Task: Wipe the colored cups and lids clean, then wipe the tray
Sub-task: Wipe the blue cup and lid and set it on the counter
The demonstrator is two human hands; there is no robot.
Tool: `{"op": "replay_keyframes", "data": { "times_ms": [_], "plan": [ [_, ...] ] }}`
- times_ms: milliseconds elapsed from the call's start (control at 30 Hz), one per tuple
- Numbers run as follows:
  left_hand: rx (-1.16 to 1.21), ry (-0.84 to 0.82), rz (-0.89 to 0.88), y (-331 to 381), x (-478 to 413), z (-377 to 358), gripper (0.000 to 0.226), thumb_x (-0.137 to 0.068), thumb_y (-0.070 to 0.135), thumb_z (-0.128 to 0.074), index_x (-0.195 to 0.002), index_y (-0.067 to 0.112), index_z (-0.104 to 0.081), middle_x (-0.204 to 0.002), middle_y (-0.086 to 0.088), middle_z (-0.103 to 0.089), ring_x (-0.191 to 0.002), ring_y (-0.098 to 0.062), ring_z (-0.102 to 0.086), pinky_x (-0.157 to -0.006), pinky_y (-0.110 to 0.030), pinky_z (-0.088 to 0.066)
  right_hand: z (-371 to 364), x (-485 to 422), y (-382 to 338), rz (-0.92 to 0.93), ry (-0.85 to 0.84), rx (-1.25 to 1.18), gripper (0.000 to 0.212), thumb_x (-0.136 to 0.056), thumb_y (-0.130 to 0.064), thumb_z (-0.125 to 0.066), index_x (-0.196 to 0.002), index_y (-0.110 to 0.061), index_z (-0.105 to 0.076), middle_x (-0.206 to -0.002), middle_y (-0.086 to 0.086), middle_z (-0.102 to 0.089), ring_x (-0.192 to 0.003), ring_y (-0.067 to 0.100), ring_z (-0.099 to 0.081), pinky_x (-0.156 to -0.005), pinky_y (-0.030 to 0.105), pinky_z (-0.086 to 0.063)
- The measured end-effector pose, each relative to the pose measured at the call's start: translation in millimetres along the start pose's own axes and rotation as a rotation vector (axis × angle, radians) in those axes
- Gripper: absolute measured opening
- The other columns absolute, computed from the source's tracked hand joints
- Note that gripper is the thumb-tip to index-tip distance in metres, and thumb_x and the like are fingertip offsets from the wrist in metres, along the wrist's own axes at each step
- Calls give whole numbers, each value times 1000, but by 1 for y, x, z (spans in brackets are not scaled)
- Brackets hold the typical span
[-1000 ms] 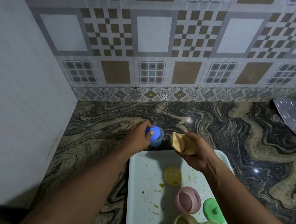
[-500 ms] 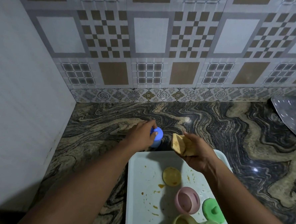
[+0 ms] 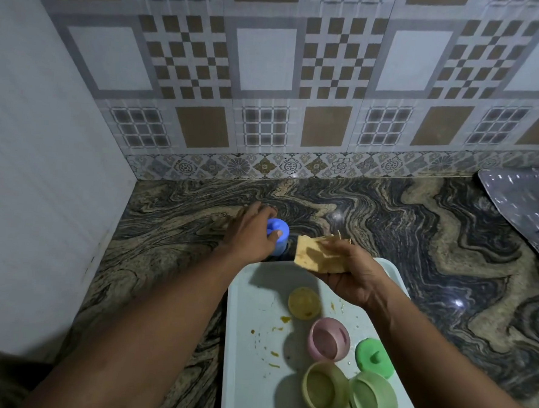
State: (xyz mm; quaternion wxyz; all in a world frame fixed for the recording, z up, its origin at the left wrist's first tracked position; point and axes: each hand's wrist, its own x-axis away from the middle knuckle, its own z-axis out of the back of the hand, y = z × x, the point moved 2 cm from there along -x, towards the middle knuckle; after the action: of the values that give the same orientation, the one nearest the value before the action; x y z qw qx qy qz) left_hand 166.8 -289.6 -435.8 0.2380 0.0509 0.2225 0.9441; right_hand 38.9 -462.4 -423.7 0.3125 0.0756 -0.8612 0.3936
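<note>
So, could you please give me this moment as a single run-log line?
left hand: holds blue plastic lidded cup on marbled stone counter | right hand: grips tan folded cloth | white rectangular plastic tray: stained, unwiped

**My left hand grips the blue plastic lidded cup**

The cup stands on the swirled dark stone worktop, just past the far edge of the white rectangular plastic tray. My thumb is pressed against it. My right hand holds a folded yellowish cloth above the tray's far edge, just beside the cup.

On the tray lie a round yellow lid and a pink cup on its side. A green knobbed lid lies by the right edge. Near the front edge, a pale yellow cup and a pale green cup are tipped over and touching. Orange smears dot the tray's bare left half.
</note>
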Motion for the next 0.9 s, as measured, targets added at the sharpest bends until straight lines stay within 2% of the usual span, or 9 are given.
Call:
{"op": "replay_keyframes", "data": {
  "times_ms": [67, 167, 233, 333, 467, 600, 700, 800, 900],
  "plan": [
    [-11, 46, -19, 6, 7, 3, 43, -92, 37, -63, -131, 21, -55, -143, -4, -44, -129, -30, -46, -102, -45, -43, 12, 4, -3, 51, 93, 77, 15, -96, -2, -48, -102, -4, -62, -83, 16, -71, -72, 27, -70, -62, 42, -63],
    [13, 65, -123, 27, 25, 6, 24, -89, 33, -64, -112, 26, -58, -120, 0, -51, -110, -26, -53, -89, -41, -48, 24, 16, -11, 111, 172, 142, 17, -98, -5, -46, -94, -5, -63, -68, 10, -71, -61, 23, -69, -51, 33, -59],
    [114, -79, -157, 47, 40, 3, 11, -89, 31, -65, -97, 27, -58, -106, 3, -59, -97, -22, -60, -81, -38, -51, 31, 26, -14, 146, 198, 157, 16, -98, -5, -47, -96, -4, -63, -76, 13, -69, -69, 26, -65, -56, 34, -58],
    [167, -329, -168, 70, 62, -10, 10, -86, 33, -71, -88, 24, -66, -92, 7, -71, -87, -14, -67, -81, -39, -57, 43, 39, -14, 172, 227, 166, 17, -96, -6, -50, -105, -3, -64, -88, 18, -67, -79, 31, -64, -68, 40, -53],
    [121, -450, -129, 82, 85, -27, 19, -76, 43, -76, -82, 27, -68, -77, 7, -73, -69, -13, -71, -71, -41, -61, 56, 56, -8, 163, 221, 176, 17, -97, -7, -49, -95, -2, -65, -80, 17, -66, -73, 29, -63, -69, 41, -51],
    [15, -426, -94, 87, 102, -36, 30, -68, 56, -76, -82, 32, -67, -76, 11, -69, -72, -10, -68, -70, -39, -61, 69, 69, 2, 149, 256, 176, 15, -96, -8, -52, -92, -4, -67, -79, 16, -69, -74, 30, -64, -74, 44, -52],
    [-11, -374, -66, 90, 109, -37, 14, -76, 43, -75, -79, 32, -67, -81, 10, -66, -78, -13, -66, -74, -39, -58, 76, 76, 7, 138, 265, 179, 16, -96, -7, -53, -100, -3, -67, -88, 19, -70, -79, 32, -65, -86, 51, -52],
    [-48, -301, -49, 92, 114, -37, 10, -81, 32, -70, -74, 32, -64, -84, 10, -64, -84, -17, -65, -69, -34, -54, 80, 83, 8, 140, 280, 180, 15, -95, -7, -54, -101, -2, -66, -94, 23, -69, -82, 34, -65, -80, 47, -53],
    [-68, -256, -28, 88, 115, -35, 8, -81, 29, -67, -76, 32, -62, -88, 8, -64, -86, -19, -63, -63, -30, -44, 83, 83, 7, 143, 282, 178, 19, -94, -8, -55, -107, 0, -67, -109, 28, -69, -93, 37, -65, -85, 51, -53]
  ]
}}
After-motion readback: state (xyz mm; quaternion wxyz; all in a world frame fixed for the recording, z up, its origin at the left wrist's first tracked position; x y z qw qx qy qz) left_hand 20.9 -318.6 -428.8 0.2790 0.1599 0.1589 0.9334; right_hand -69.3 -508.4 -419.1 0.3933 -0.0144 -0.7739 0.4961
